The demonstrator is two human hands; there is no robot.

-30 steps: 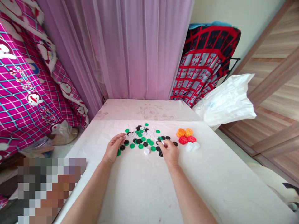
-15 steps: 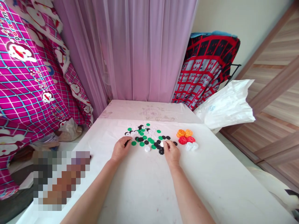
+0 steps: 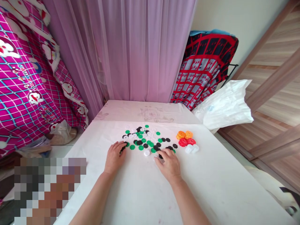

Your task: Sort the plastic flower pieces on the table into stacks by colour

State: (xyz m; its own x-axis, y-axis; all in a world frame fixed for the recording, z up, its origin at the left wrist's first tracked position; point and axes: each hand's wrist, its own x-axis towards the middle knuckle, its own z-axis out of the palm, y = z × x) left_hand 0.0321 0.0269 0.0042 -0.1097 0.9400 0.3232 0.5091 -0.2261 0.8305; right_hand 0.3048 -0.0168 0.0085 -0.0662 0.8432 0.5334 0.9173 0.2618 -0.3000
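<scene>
Several flower-shaped plastic discs in black, green [image 3: 132, 147] and white [image 3: 147, 152] lie scattered over the white tabletop. At the left edge of the scatter, my left hand [image 3: 114, 158] rests with its fingers stretched over black discs [image 3: 123, 147], which they partly cover. My right hand [image 3: 169, 163] is at the near right edge, palm down, thumb and index finger apart. Between these two fingers a black disc [image 3: 160, 156] shows, and a white piece lies at the thumb tip. What lies under the right fingers is partly hidden.
Sorted piles of orange [image 3: 184, 135], red [image 3: 187, 142] and whitish discs [image 3: 192, 148] sit right of the scatter. A white plastic bag [image 3: 225, 104] stands at the table's right edge. Purple curtains [image 3: 145, 50] hang behind, and a pink patterned cloth [image 3: 28, 81] hangs at left.
My left hand has moved a little left and down, its fingers now spread from a pinch. The right hand has come nearer, and its thumb and finger have parted. The view has shifted slightly.
</scene>
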